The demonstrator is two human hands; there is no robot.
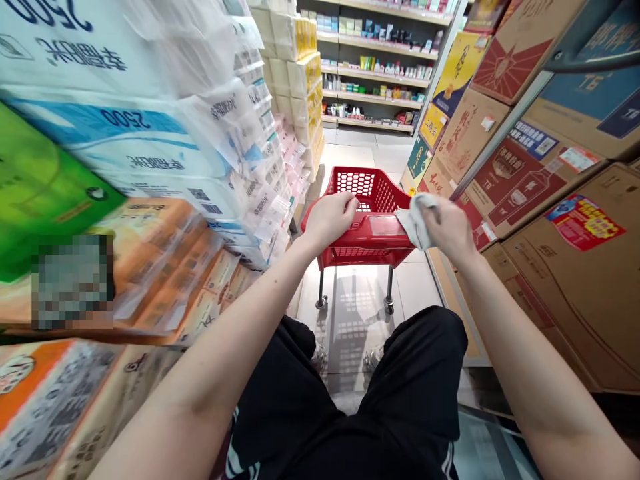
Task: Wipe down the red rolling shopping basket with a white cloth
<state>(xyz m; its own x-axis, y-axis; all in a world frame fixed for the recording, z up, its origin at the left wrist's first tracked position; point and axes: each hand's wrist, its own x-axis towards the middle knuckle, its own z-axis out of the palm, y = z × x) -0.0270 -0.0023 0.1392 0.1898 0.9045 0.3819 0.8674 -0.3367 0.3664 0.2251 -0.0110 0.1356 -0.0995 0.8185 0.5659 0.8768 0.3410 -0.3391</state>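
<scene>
A small red shopping cart [350,240] stands in front of me on its wheels, its basket walls pierced with holes. My left hand [331,217] is closed over the left end of the cart's handle. At the right end of the handle, my right hand [445,227] grips a crumpled whitish cloth [421,220]. The cloth hangs against the handle's right corner and hides part of it. Between my hands, a pale label panel [387,225] shows on the handle.
Tall stacks of wrapped tissue packs [165,120] line the left side. Cardboard cartons [565,220] are piled on the right behind a metal post [515,117]. Shelves of small goods [375,67] stand at the far end, beyond the tiled floor [350,143].
</scene>
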